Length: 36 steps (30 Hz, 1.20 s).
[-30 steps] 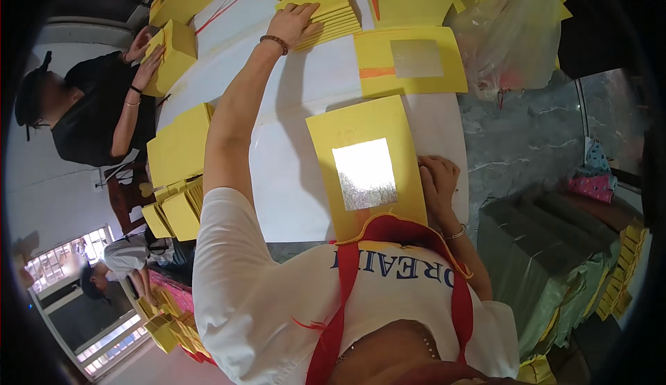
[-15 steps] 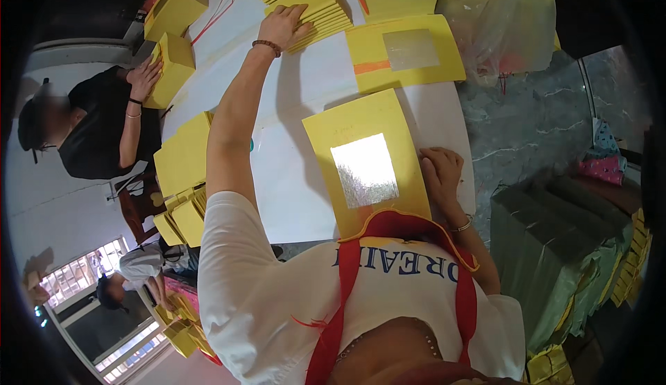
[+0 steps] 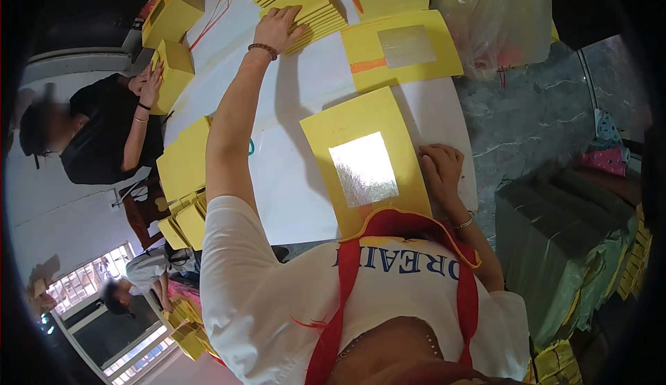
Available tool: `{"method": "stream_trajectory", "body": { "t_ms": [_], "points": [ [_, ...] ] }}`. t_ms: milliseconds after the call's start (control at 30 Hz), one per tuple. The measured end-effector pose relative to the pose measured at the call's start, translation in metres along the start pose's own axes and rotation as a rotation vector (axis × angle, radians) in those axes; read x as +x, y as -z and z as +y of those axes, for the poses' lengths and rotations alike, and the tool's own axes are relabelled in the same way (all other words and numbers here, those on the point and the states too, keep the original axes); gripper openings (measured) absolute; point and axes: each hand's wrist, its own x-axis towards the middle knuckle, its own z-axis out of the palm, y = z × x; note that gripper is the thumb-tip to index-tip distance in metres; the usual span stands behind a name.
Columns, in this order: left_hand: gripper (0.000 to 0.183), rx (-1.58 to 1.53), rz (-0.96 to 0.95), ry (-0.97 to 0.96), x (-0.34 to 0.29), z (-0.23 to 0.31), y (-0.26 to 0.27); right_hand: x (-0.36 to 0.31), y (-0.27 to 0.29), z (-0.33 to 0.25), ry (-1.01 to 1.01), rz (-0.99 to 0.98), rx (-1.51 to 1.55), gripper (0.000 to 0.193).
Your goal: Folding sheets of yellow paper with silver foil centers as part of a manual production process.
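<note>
My left hand (image 3: pixel 276 31) is stretched to the far side of the white table. Its thumb and fingers close on the near end of a stack of folded yellow card pieces (image 3: pixel 316 21). Nearer my chest lies a yellow card sheet (image 3: pixel 350 116) with a shiny silver square (image 3: pixel 364 170). My right hand (image 3: pixel 442 168) rests beside that sheet's right edge, fingers loosely bent and apart, with nothing visible in them. Beyond it lies another yellow card sheet (image 3: pixel 446 41) with a dull silver panel and an orange strip.
A clear plastic bag (image 3: pixel 494 21) sits at the far right. Yellow card pieces (image 3: pixel 186 152) lie left of my arm. A co-worker in black (image 3: pixel 104 132) handles a yellow box (image 3: pixel 173 73); another person (image 3: pixel 144 270) works farther off. Green-wrapped bundles (image 3: pixel 548 225) stand on the right.
My hands keep almost the same places. The view shifts slightly. The co-worker in black has brought both hands together at the yellow box.
</note>
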Motion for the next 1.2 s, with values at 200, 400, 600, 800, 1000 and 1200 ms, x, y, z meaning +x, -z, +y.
{"method": "stream_trajectory", "body": {
  "t_ms": [200, 400, 600, 800, 1000, 1200],
  "points": [
    [0.070, 0.049, 0.036, 0.030, 0.000, 0.007, 0.003, 0.001, 0.001, -0.001, -0.002, -0.003, -0.007, 0.018],
    [0.085, 0.117, -0.026, 0.069, 0.001, 0.023, 0.010, -0.001, 0.003, -0.003, -0.026, -0.019, 0.021, 0.018],
    [0.083, 0.170, -0.007, 0.025, 0.002, 0.020, 0.003, -0.001, 0.002, 0.000, -0.009, -0.003, 0.012, 0.018],
    [0.080, 0.159, 0.016, 0.037, 0.008, 0.016, -0.001, 0.006, 0.001, 0.001, -0.018, 0.002, 0.014, 0.017],
    [0.072, 0.175, 0.236, 0.015, -0.006, 0.013, 0.025, 0.006, -0.001, -0.002, 0.019, 0.026, 0.013, 0.017],
    [0.043, 0.022, 0.397, -0.008, -0.065, 0.049, 0.054, -0.011, 0.004, 0.001, 0.036, -0.022, -0.004, 0.018]
  ]
}}
